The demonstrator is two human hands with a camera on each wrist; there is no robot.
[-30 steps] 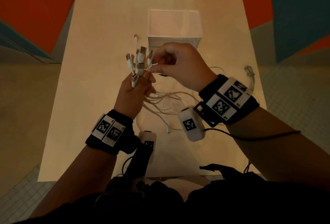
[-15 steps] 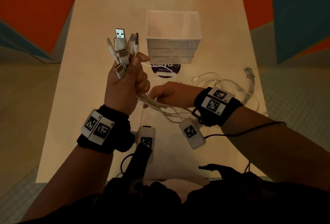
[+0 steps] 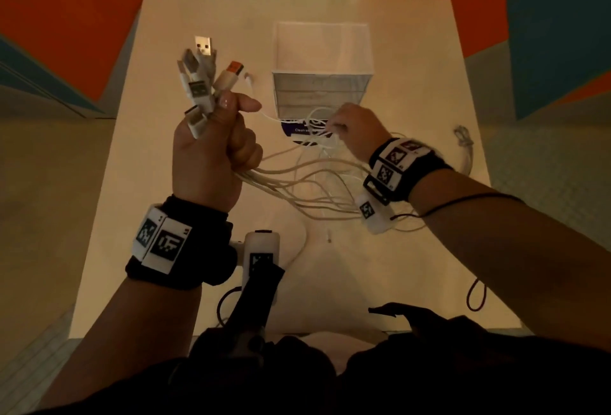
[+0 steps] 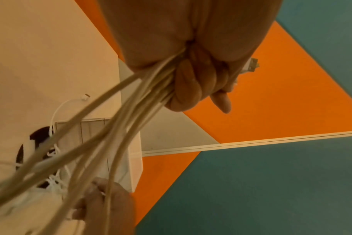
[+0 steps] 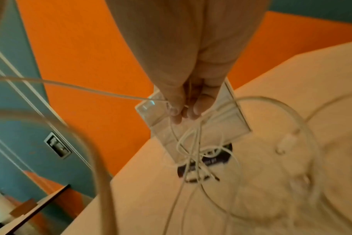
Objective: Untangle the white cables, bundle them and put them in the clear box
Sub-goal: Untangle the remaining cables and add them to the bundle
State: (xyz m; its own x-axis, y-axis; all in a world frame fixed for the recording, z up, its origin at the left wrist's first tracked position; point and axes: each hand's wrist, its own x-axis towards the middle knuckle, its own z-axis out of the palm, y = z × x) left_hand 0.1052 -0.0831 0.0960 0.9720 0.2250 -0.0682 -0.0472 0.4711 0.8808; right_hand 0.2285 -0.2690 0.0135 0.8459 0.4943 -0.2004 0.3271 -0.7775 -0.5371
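Observation:
My left hand (image 3: 215, 150) is raised in a fist round a bunch of white cables (image 3: 297, 180), their USB plugs (image 3: 201, 77) sticking up above the fingers. In the left wrist view the left hand (image 4: 193, 85) squeezes the cords (image 4: 115, 132), which trail down toward the table. My right hand (image 3: 350, 132) is low, just in front of the clear box (image 3: 322, 84), its fingers curled on thin white cords. The right wrist view shows the right hand (image 5: 183, 109) pinching a strand above a tangle (image 5: 197, 157) beside the clear box (image 5: 227, 125).
The beige table (image 3: 165, 216) carries a dark round sticker (image 3: 297, 132) in front of the box, a loose cable end (image 3: 248, 79) left of the box and another knotted cable (image 3: 464, 140) near the right edge. Orange and teal floor surrounds the table.
My left hand rose with the plug bunch. My right hand slid along the cords away from the left hand, forward and right, to the tangle in front of the box.

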